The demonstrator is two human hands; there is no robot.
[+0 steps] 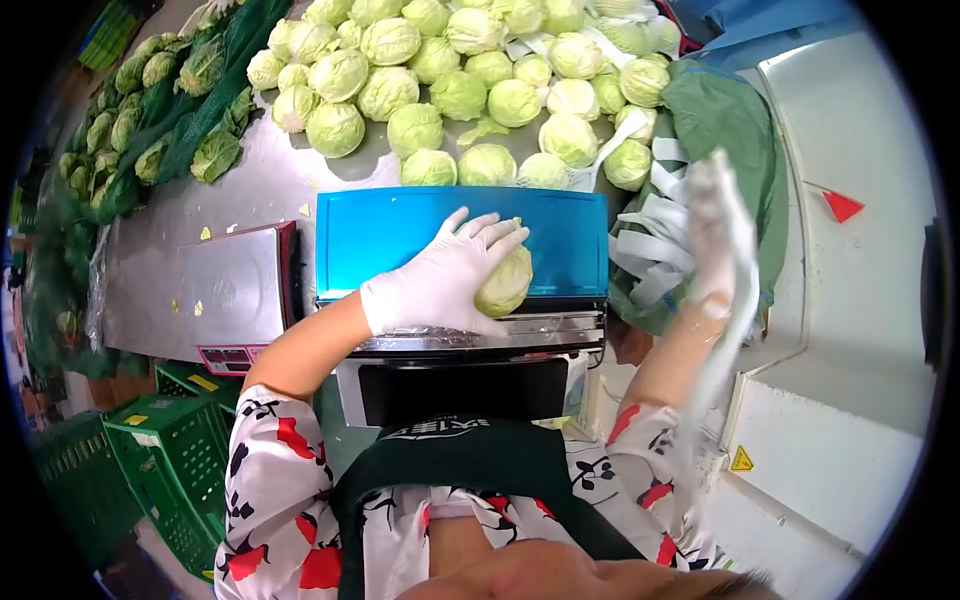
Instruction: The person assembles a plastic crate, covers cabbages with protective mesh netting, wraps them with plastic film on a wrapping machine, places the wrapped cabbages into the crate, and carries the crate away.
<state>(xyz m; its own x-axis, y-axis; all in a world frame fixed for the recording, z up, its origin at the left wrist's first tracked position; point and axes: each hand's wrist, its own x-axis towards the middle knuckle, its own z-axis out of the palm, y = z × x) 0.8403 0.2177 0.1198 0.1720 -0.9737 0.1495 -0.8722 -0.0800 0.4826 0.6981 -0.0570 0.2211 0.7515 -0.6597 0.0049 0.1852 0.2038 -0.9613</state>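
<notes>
While the left hand (440, 280) grips the cabbage (506, 283) at the front edge of the blue tray (350, 240), fingers widely curved and thumb opposed, a loosened hold could let it roll. Blur hides the finger closure of the right hand (710, 215); the loose white strip (742, 265) could snag on the green sack (725, 100).

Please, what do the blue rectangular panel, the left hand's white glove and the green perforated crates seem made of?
Blue rectangular panel: smooth, perhaps painted metal or plastic, given its soft sheen. Thin white glove: matte, likely latex or similar rubber, wrinkling at the wrist. Green perforated crates: probably moulded plastic, dull, judging by regular openings.
</notes>
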